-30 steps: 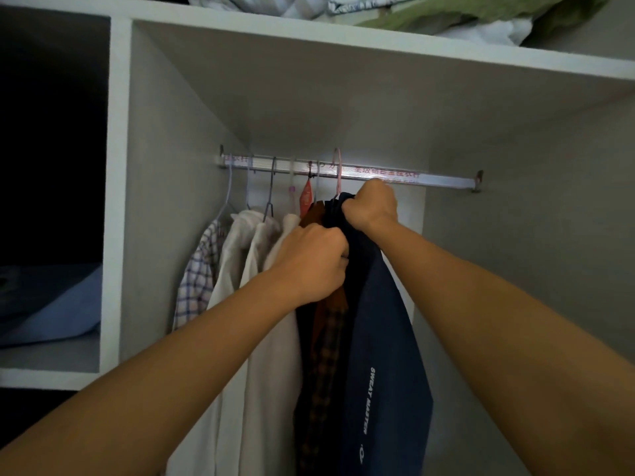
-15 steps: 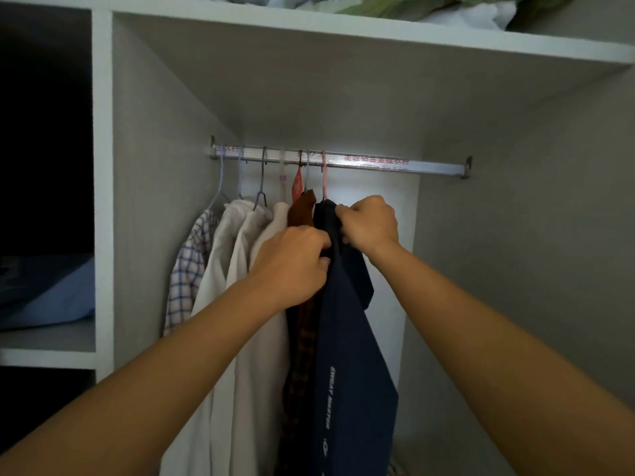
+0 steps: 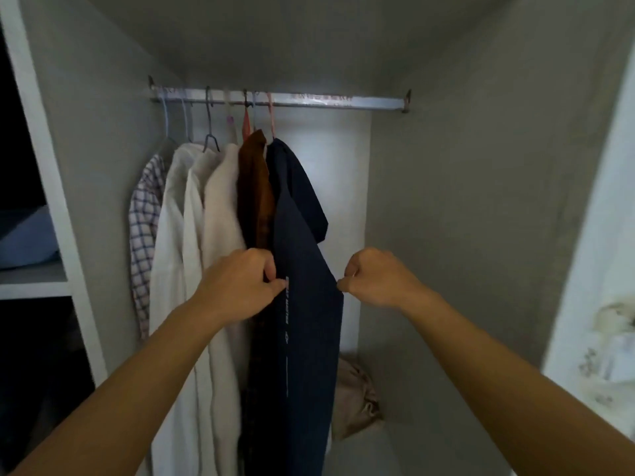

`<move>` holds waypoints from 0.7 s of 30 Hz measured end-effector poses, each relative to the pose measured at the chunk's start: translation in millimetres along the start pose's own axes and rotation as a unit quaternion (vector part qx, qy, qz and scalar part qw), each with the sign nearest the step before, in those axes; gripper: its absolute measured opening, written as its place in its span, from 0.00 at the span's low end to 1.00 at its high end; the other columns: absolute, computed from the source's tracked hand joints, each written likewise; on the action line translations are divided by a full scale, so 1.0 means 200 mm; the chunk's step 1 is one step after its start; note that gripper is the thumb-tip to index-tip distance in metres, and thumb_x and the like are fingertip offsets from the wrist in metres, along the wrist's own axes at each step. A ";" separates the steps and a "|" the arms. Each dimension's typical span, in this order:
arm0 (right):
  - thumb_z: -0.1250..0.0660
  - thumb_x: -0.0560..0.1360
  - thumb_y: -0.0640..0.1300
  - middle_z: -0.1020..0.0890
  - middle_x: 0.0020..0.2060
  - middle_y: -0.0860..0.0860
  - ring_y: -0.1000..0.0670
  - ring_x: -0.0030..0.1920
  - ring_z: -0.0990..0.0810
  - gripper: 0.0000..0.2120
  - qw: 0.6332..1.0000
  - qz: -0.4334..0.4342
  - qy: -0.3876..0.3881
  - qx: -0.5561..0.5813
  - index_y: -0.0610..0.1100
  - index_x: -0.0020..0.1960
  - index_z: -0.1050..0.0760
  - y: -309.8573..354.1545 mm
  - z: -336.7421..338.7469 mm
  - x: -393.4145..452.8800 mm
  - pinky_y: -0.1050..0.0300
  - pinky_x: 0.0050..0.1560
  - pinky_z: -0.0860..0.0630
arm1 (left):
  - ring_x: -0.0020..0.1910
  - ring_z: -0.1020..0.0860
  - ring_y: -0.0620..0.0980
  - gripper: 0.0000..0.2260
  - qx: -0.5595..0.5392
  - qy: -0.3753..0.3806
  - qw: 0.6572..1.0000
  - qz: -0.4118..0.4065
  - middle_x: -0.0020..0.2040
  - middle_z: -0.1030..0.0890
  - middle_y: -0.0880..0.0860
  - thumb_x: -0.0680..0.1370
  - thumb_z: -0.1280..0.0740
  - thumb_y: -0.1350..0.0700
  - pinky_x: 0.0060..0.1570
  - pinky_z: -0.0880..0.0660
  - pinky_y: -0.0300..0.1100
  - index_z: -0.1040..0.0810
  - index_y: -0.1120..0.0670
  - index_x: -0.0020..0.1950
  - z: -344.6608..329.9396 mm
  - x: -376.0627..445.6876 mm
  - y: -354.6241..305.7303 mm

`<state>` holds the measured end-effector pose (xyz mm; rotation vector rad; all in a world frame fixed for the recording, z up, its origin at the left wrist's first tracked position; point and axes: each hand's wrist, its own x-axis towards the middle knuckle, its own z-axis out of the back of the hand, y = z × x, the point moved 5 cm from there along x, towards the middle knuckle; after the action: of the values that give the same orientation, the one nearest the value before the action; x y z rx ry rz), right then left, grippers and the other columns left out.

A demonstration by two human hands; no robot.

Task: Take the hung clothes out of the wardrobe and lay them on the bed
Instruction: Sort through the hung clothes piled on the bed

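Clearly the left hand [image 3: 240, 286] had its fingers pinched on the near edge of the navy garment [image 3: 302, 304], while the right hand [image 3: 374, 280] was curled at the other edge, contact too blurred to confirm. Soft, light and limp as it looked, I judged it better lifted by its pink hanger [image 3: 271, 115], hooked on the rail [image 3: 281, 99] beside a brown shirt [image 3: 256, 190] and pale shirts [image 3: 206, 218]. Around them stood the grey wardrobe [image 3: 464, 201], a beige bundle [image 3: 357, 400] on its floor; no bed showed.
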<state>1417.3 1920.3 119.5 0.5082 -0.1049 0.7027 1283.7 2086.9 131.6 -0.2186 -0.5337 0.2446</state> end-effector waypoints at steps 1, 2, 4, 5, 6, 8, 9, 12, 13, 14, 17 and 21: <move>0.31 0.74 0.49 0.16 0.48 0.41 0.41 0.47 0.17 0.19 1.000 -0.011 0.001 -0.012 0.33 0.52 0.20 -0.03 -0.02 -0.07 0.44 0.50 0.19 | 0.37 0.22 0.44 0.09 0.007 0.031 0.999 -0.005 0.37 0.22 0.46 0.76 0.31 0.44 0.39 0.23 0.44 0.24 0.48 0.42 -0.04 -0.04 0.00; 0.32 0.74 0.50 0.16 0.50 0.42 0.42 0.49 0.18 0.19 0.999 -0.025 0.001 -0.021 0.35 0.54 0.21 -0.06 -0.03 -0.15 0.45 0.52 0.19 | 0.38 0.22 0.45 0.10 0.016 0.066 0.998 -0.010 0.38 0.21 0.46 0.75 0.31 0.43 0.40 0.23 0.44 0.24 0.49 0.43 -0.07 -0.08 -0.01; 0.32 0.74 0.53 0.19 0.54 0.47 0.45 0.54 0.20 0.19 0.998 -0.047 0.024 -0.040 0.42 0.59 0.23 -0.11 -0.06 -0.33 0.50 0.55 0.22 | 0.40 0.21 0.48 0.15 0.045 0.159 0.986 -0.013 0.42 0.19 0.51 0.75 0.31 0.41 0.42 0.23 0.44 0.21 0.54 0.46 -0.13 -0.15 -0.03; 0.31 0.74 0.54 0.21 0.55 0.50 0.46 0.56 0.22 0.19 0.997 -0.047 0.051 -0.045 0.47 0.61 0.25 -0.11 -0.07 -0.43 0.52 0.57 0.24 | 0.43 0.20 0.50 0.20 0.057 0.207 0.977 -0.012 0.45 0.18 0.53 0.75 0.32 0.40 0.44 0.23 0.45 0.20 0.57 0.48 -0.17 -0.20 -0.03; 0.31 0.74 0.54 0.23 0.56 0.52 0.48 0.56 0.23 0.19 0.995 -0.042 0.081 -0.040 0.50 0.62 0.27 -0.11 -0.09 -0.53 0.53 0.57 0.25 | 0.45 0.20 0.50 0.23 0.062 0.247 0.967 -0.014 0.48 0.18 0.54 0.74 0.32 0.38 0.47 0.23 0.45 0.20 0.58 0.51 -0.20 -0.25 -0.03; 0.30 0.74 0.52 0.22 0.56 0.52 0.49 0.56 0.23 0.18 0.992 -0.048 0.110 -0.029 0.48 0.62 0.25 -0.09 -0.13 -0.75 0.56 0.56 0.26 | 0.47 0.21 0.48 0.24 0.050 0.296 0.954 -0.029 0.51 0.19 0.52 0.73 0.32 0.36 0.51 0.23 0.45 0.20 0.56 0.54 -0.27 -0.36 -0.04; 0.30 0.75 0.51 0.21 0.57 0.52 0.49 0.57 0.23 0.18 0.992 -0.065 0.106 -0.036 0.48 0.63 0.25 -0.09 -0.14 -0.85 0.58 0.56 0.26 | 0.47 0.21 0.46 0.23 0.036 0.307 0.950 -0.042 0.50 0.20 0.49 0.72 0.32 0.35 0.52 0.23 0.44 0.21 0.53 0.55 -0.30 -0.42 -0.05; 0.31 0.75 0.53 0.24 0.62 0.54 0.50 0.62 0.24 0.21 0.984 -0.137 0.093 -0.060 0.53 0.67 0.29 -0.12 -0.21 -1.13 0.60 0.57 0.28 | 0.52 0.24 0.45 0.24 0.000 0.333 0.940 -0.076 0.54 0.24 0.44 0.72 0.30 0.37 0.54 0.24 0.43 0.26 0.48 0.62 -0.40 -0.59 -0.10; 0.31 0.75 0.54 0.25 0.64 0.54 0.50 0.62 0.25 0.23 0.980 -0.163 0.095 -0.065 0.55 0.68 0.30 -0.13 -0.24 -1.22 0.57 0.59 0.27 | 0.53 0.24 0.45 0.25 0.005 0.334 0.938 -0.088 0.56 0.25 0.45 0.72 0.30 0.37 0.55 0.24 0.44 0.27 0.48 0.63 -0.42 -0.64 -0.11; 0.31 0.75 0.55 0.26 0.66 0.53 0.49 0.63 0.25 0.24 0.975 -0.188 0.096 -0.067 0.55 0.69 0.31 -0.15 -0.27 -1.31 0.55 0.61 0.27 | 0.53 0.24 0.46 0.25 0.018 0.326 0.939 -0.110 0.57 0.24 0.46 0.72 0.30 0.38 0.54 0.24 0.44 0.27 0.48 0.63 -0.45 -0.69 -0.14; 0.33 0.76 0.56 0.28 0.68 0.52 0.48 0.65 0.27 0.27 0.961 -0.254 0.082 -0.077 0.54 0.72 0.35 -0.17 -0.29 -1.59 0.53 0.63 0.28 | 0.50 0.22 0.47 0.18 0.019 0.291 0.938 -0.186 0.50 0.22 0.46 0.72 0.30 0.39 0.50 0.23 0.45 0.26 0.49 0.54 -0.50 -0.81 -0.28; 0.34 0.77 0.56 0.29 0.69 0.51 0.48 0.64 0.26 0.30 0.930 -0.349 0.031 -0.111 0.49 0.74 0.39 -0.20 -0.22 -1.97 0.53 0.63 0.27 | 0.56 0.24 0.45 0.23 -0.081 0.315 0.911 -0.253 0.58 0.23 0.42 0.70 0.28 0.39 0.56 0.25 0.43 0.27 0.44 0.62 -0.56 -1.00 -0.52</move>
<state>1139.0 1682.9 -36.2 0.2721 0.0577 0.0035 1194.2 1916.0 -28.5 -0.2968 0.0476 -0.3756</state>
